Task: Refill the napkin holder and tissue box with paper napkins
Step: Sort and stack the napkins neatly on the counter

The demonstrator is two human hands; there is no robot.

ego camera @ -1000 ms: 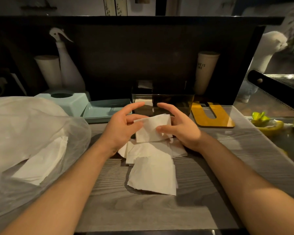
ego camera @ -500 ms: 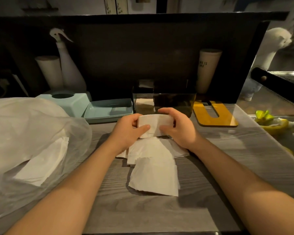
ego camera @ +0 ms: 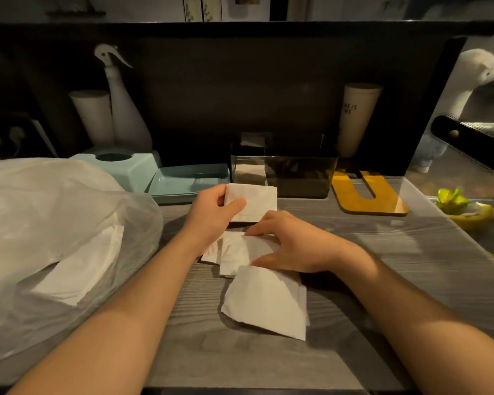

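My left hand point(ego camera: 211, 216) holds a folded white napkin point(ego camera: 255, 203) between thumb and fingers, just in front of the dark clear napkin holder point(ego camera: 297, 175). The holder has a few napkins standing in its left end. My right hand point(ego camera: 291, 246) rests with spread fingers on the loose napkins point(ego camera: 237, 252) lying flat on the grey table. A larger unfolded napkin point(ego camera: 268, 303) lies nearest me. The light-blue tissue box point(ego camera: 120, 166) stands at the back left, and its separate tray part point(ego camera: 188, 181) lies beside it.
A big clear plastic bag point(ego camera: 54, 223) with a napkin stack inside covers the table's left side. A yellow U-shaped board point(ego camera: 365, 195), a tall cup point(ego camera: 357, 115), a spray bottle point(ego camera: 123, 104) and a dark back panel point(ego camera: 240, 81) stand behind. Green-yellow items point(ego camera: 465, 206) lie at right.
My right hand let go of the folded napkin and dropped onto the loose napkins on the table. The left hand now holds the folded napkin alone, nearer the holder.
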